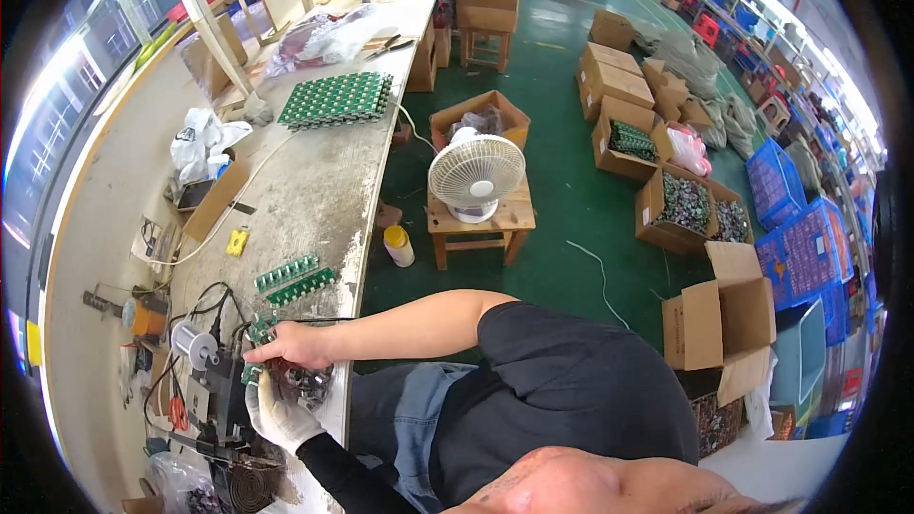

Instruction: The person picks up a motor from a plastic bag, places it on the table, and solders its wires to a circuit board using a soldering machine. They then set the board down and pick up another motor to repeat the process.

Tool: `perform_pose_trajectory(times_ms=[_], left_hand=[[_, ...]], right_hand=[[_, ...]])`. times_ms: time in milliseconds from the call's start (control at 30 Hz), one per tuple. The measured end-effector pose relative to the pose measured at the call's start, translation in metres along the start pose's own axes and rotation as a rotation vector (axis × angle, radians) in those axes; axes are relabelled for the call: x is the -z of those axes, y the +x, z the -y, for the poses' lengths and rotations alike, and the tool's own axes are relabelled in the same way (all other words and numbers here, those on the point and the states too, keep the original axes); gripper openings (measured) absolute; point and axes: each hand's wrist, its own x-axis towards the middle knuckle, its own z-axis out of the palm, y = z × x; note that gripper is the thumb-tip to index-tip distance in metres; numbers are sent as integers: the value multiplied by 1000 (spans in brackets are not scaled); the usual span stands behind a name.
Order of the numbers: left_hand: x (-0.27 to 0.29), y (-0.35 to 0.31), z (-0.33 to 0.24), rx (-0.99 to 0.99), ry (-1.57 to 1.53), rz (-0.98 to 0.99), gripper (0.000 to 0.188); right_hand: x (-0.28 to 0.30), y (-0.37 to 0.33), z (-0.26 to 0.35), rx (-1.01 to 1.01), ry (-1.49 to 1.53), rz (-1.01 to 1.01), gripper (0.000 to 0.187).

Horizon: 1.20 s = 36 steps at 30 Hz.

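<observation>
My right hand point(303, 345), bare, is closed on a narrow green circuit board point(260, 328) at the left side of the bench. Just below it, my left hand point(282, 416) wears a white glove and has its fingers bent at the board's lower end. Fingers cover the board's middle. A black soldering machine point(224, 383) with a white spool point(196, 346) stands beside both hands. Small dark parts point(309, 385) lie in a heap between my hands and the bench edge. Two more green board strips point(293, 278) rest on the bench beyond my right hand.
Farther along the bench point(314, 167) lie a stack of green boards point(335, 100), a yellow object point(238, 242) and a white plastic bag point(202, 145). A white fan point(476, 176) sits on a wooden stool point(514, 219). Cartons point(614, 76) and blue crates point(800, 247) line the floor opposite.
</observation>
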Motion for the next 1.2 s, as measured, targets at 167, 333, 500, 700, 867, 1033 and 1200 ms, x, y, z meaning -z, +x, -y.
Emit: perform_pose_trajectory(times_ms=[167,333,500,700,867,1033,1200], left_hand=[[-1,1,-6,45,41,119,32],[15,8,-10,175,-38,186,31],[24,10,-4,349,-234,389,30],[-8,-23,-12,35,18,118,21],[-3,-16,4,116,-245,126,24],[-13,-22,20,-347,435,286,57],[-24,9,50,-276,-279,195,12]], right_hand=[[6,3,-1,92,-90,-58,24],[-3,4,1,-37,38,-85,17],[24,40,-18,-332,136,37,11],[29,12,5,-133,-144,-30,13],[39,14,5,-307,62,83,17],[-32,-26,24,106,-1231,-32,54],[-17,-53,14,758,-1671,48,62]])
